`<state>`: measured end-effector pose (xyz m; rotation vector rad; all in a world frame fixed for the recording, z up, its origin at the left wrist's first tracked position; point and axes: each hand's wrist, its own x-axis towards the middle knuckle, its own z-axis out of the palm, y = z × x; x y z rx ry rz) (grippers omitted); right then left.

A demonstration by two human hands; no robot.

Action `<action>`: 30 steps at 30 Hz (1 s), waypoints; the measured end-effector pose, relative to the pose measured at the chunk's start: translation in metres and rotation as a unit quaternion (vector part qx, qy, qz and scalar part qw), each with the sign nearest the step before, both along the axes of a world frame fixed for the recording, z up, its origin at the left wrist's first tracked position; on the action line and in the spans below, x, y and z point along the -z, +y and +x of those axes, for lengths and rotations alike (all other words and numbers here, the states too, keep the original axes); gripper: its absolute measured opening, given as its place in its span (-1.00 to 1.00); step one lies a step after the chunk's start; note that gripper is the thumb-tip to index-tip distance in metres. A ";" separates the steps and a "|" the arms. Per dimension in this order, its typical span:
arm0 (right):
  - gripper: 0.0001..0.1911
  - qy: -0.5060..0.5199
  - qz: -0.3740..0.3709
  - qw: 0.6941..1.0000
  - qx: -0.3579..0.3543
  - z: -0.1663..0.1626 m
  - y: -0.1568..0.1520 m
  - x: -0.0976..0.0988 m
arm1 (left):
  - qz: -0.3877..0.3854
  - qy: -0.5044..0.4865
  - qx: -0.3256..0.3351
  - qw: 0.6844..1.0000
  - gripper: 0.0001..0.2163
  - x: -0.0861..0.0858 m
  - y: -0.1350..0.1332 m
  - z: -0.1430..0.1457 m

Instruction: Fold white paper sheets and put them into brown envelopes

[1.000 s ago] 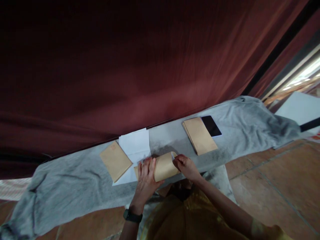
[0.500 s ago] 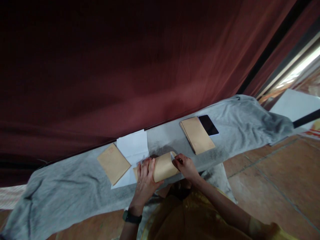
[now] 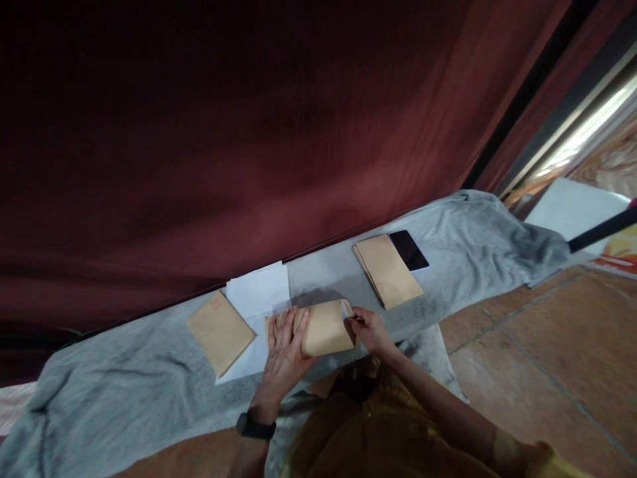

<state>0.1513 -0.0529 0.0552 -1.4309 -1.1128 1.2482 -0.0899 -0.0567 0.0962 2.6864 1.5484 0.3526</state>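
A brown envelope [image 3: 326, 326] lies in front of me on a grey cloth [image 3: 124, 392]. My left hand [image 3: 284, 350] rests flat on its left end, fingers stretched out and pressing it down. My right hand [image 3: 367, 329] pinches the envelope's right end, where a white sheet edge [image 3: 344, 308] shows at the opening. A white paper [image 3: 259, 292] lies just behind my left hand.
A single brown envelope [image 3: 219, 331] lies to the left on the white paper. A stack of brown envelopes [image 3: 387, 269] sits to the right with a black phone [image 3: 408, 249] beside it. A dark red curtain [image 3: 249, 133] hangs behind. Tiled floor [image 3: 547, 358] lies to the right.
The envelope has flattened down onto the cloth under my left hand. My right hand stays at its right end. The view has shifted slightly.
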 end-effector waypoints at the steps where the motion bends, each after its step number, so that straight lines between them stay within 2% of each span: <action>1: -0.84 0.013 -0.003 1.000 0.001 0.001 0.001 0.001 | -0.004 -0.009 -0.003 1.000 -0.03 0.000 0.002 0.000; 3: -0.83 0.030 -0.005 0.999 0.013 0.001 0.004 0.004 | 0.001 -0.054 -0.027 0.998 -0.06 0.002 0.002 0.002; 5: -0.81 0.048 -0.007 0.998 0.030 0.002 0.007 0.007 | 0.021 -0.142 -0.085 0.986 -0.13 0.006 -0.002 0.008; 7: -0.78 0.066 -0.008 0.997 0.048 0.002 0.008 0.009 | 0.034 -0.275 -0.175 0.945 -0.19 0.014 -0.013 0.018; 8: -0.77 0.075 -0.009 0.996 0.056 0.001 0.009 0.011 | 0.025 -0.349 -0.226 0.909 -0.22 0.019 -0.020 0.025; 10: -0.73 0.092 -0.012 0.993 0.071 -0.001 0.009 0.013 | -0.036 -0.498 -0.314 0.807 -0.26 0.030 -0.036 0.041; 11: -0.71 0.100 -0.013 0.992 0.076 -0.002 0.008 0.014 | -0.095 -0.560 -0.339 0.750 -0.29 0.035 -0.043 0.049; 13: -0.69 0.114 -0.016 0.990 0.086 -0.006 0.007 0.016 | -0.237 -0.671 -0.329 0.620 -0.38 0.044 -0.054 0.067; 15: -0.69 0.125 -0.016 0.987 0.095 -0.009 0.005 0.018 | -0.360 -0.734 -0.299 0.492 -0.47 0.046 -0.057 0.085; 16: -0.69 0.130 -0.016 0.986 0.100 -0.010 0.003 0.019 | -0.394 -0.754 -0.287 0.441 -0.53 0.045 -0.056 0.093; 18: -0.69 0.138 -0.015 0.984 0.109 -0.011 0.001 0.020 | -0.415 -0.781 -0.278 0.375 -0.62 0.038 -0.051 0.107; 19: -0.69 0.142 -0.014 0.983 0.112 -0.011 0.000 0.021 | -0.416 -0.788 -0.279 0.358 -0.66 0.034 -0.047 0.112; 21: -0.68 0.150 -0.013 0.982 0.114 -0.010 -0.002 0.021 | -0.416 -0.787 -0.295 0.347 -0.73 0.027 -0.040 0.118; 24: -0.66 0.163 -0.010 0.980 0.111 -0.008 -0.004 0.018 | -0.405 -0.773 -0.325 0.365 -0.78 0.022 -0.032 0.118; 27: -0.63 0.172 -0.005 0.979 0.105 -0.007 -0.004 0.013 | -0.394 -0.760 -0.334 0.394 -0.76 0.023 -0.030 0.113; 30: -0.61 0.173 -0.004 0.980 0.100 -0.006 -0.003 0.010 | -0.393 -0.748 -0.345 0.410 -0.74 0.023 -0.028 0.107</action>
